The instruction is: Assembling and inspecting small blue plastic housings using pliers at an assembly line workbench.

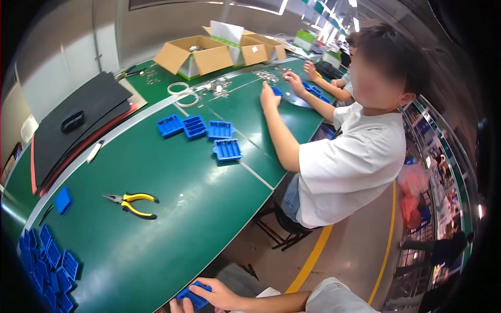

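Note:
At the bottom of the head view, just off the table's near edge, I hold a blue plastic battery holder point(194, 297). My right hand point(222, 296) is closed on it, thumb across the top. Fingers of my left hand point(181, 307) grip its left side; the rest of that hand is cut off by the frame. On the green table point(172, 245) lie pliers point(133, 203) with yellow and black handles, jaws pointing left. A pile of blue battery holders point(49, 268) sits at the left, with a single blue holder point(63, 201) just beyond it.
Several blue holders point(227, 150) lie toward the table's middle. Behind are small metal parts point(216, 87), white rings point(187, 98) and open cardboard boxes point(195, 55). Black sheets point(78, 122) lie far left. A co-worker in a white shirt point(355, 161) works on the right.

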### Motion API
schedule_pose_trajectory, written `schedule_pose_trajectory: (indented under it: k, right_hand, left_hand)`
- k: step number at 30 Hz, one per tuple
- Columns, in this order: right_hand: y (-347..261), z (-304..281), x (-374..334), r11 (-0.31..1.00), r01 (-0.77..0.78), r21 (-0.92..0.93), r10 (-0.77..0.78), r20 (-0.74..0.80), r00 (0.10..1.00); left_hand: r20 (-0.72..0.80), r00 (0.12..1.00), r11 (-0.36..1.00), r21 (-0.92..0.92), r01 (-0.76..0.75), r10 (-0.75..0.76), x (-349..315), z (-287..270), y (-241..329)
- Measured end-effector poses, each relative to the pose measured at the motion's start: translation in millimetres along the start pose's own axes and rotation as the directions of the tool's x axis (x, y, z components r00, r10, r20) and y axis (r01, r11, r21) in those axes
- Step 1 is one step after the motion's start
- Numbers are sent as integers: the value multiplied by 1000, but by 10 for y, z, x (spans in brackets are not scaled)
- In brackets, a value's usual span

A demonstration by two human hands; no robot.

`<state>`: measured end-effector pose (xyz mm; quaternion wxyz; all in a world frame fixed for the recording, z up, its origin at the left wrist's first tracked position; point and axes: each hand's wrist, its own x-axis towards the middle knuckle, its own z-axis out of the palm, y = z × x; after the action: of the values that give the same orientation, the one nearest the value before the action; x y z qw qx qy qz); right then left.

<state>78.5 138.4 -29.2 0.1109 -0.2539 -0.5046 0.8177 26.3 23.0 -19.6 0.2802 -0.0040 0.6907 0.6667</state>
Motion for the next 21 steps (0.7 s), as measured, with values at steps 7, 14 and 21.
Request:
schedule_pose_trajectory:
  k: [7,14,21]
  right_hand:
    - [-149,-115,-187,977,213,27,-209,-112,971]
    - [8,104,-146,949,313,-28,-312,-219,925]
    - [-97,221,-45,930,341,139,-344,-1,939]
  left_hand:
    - [108,984,987,64,-151,143,-206,82,141]
    - [16,897,895,74,-441,441,-209,-36,23]
    - [-33,798,798,55,-600,602,-153,-110,78]
